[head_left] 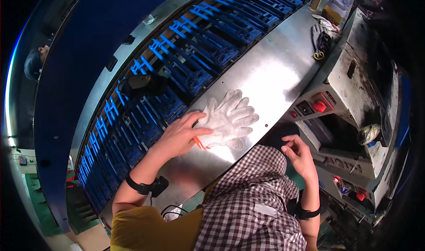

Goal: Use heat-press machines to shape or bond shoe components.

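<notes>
A pair of white knit work gloves (230, 118) with an orange cuff edge lies flat, one on top of the other, on the shiny metal ledge (274, 74). My left hand (183, 131) is at their cuff end, the thumb over the knit and the other fingers curled at the edge; part of the cuff is hidden under it. Away to the right, my right hand (301, 156) hangs in the air beside my checked apron (252, 198). Its fingers are loosely bent, thumb apart, with nothing in them.
Beyond the ledge runs a long row of blue machine arms (190, 56). At right stands a worn metal cabinet (354, 87) with a red switch (318, 106). Dark-and-grey gloves (319, 40) and a plastic jug (337, 7) sit at the ledge's far end. Another person (34, 63) is at far left.
</notes>
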Tool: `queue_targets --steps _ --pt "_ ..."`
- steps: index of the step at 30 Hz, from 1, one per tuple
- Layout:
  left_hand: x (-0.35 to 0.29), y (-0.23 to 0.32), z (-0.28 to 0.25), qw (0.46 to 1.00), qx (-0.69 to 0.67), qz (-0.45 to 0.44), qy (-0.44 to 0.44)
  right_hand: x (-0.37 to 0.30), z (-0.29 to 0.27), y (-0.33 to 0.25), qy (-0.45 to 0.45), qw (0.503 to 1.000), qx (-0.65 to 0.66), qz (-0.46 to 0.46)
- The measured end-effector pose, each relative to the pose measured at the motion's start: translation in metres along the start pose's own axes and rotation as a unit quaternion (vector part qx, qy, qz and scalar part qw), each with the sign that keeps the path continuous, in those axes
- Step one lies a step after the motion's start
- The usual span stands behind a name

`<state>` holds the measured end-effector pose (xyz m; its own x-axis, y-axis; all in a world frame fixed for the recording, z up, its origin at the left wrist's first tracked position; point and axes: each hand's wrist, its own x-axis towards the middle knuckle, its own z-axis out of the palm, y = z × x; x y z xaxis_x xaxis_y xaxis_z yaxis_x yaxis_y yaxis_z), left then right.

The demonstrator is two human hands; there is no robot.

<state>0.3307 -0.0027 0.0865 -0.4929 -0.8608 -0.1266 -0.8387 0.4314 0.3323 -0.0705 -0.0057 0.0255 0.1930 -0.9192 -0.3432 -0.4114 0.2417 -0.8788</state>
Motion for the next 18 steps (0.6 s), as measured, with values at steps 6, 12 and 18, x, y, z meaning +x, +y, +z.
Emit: queue_targets --steps 6,12,18 --pt "0.014 0.010 -0.009 0.991 -0.092 -0.060 0.080 -0.001 0.009 -0.040 -0.029 0.998 -0.027 -0.056" --pt "0.043 0.056 -0.023 0.792 -0.547 -0.135 0.234 -0.009 0.025 -0.073 -0.042 0.984 0.091 -0.149" --pt "0.064 0.110 -0.012 0.740 -0.651 0.002 0.167 -0.026 0.042 -0.113 -0.029 0.942 0.191 -0.274"
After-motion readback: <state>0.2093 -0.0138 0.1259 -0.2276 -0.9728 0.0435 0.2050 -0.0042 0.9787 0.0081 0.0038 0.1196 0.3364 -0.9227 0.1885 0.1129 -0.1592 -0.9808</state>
